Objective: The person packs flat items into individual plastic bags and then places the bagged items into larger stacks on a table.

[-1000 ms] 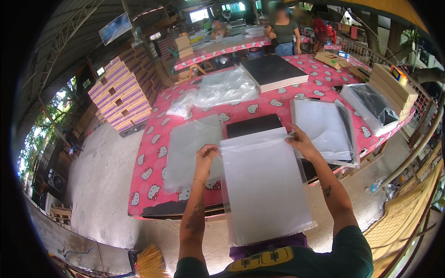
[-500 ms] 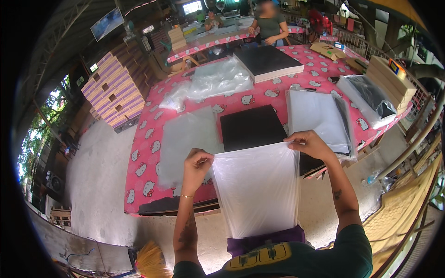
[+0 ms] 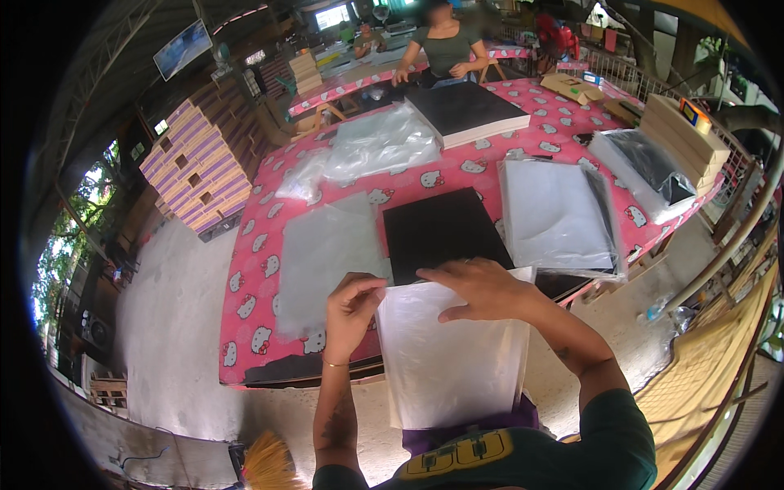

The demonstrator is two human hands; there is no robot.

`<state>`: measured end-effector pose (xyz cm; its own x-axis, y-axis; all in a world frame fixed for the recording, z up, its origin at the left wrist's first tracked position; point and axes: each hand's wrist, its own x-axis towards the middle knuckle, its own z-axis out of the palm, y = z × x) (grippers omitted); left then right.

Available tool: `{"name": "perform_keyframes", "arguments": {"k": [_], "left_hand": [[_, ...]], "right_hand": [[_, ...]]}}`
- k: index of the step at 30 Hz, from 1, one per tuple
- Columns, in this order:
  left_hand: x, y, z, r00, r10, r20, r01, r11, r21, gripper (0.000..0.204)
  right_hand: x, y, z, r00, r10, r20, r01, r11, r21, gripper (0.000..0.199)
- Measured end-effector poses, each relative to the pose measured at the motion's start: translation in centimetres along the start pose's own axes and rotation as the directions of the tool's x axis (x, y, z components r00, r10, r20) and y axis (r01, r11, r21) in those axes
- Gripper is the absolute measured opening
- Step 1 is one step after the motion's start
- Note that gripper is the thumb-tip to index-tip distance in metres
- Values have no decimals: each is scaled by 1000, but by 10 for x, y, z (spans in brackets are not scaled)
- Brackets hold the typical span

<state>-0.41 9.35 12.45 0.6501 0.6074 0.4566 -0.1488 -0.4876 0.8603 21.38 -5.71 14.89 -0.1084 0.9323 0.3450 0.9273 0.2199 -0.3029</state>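
Both hands (image 3: 425, 298) at bag's (image 3: 449, 367) top edge

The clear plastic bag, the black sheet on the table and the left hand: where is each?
clear plastic bag (image 3: 449, 367): head view, middle of its front.
black sheet (image 3: 441, 233): head view, centre.
left hand (image 3: 353, 304): head view, its back.
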Motion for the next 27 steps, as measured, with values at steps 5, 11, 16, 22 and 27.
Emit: {"name": "perform_keyframes", "arguments": {"k": [5,11,16,22,27], "left_hand": [[0,-12,-18,946,-57,-318,4,986,-165,14],[-15,-107,-76,944,195,-266,65,681,730,23],[-44,-146,-87,974,-8,-224,187,583,790,18],[-27,-141,-69,928,150,-341,194,585,787,10],[-30,-139,-78,972,-36,-232,213,550,808,10]], "right_hand": [[8,1,-17,948,54,313,-116,976,184,42],[-39,30,-109,957,190,-217,-135,959,248,35],[-107,48,-172,268,465,-844,-150,885,440,46],[-141,79,-141,-106,99,-989,-152,982,115,30],[-140,105,-90,509,-38,-860,-510,792,-337,39]]}}
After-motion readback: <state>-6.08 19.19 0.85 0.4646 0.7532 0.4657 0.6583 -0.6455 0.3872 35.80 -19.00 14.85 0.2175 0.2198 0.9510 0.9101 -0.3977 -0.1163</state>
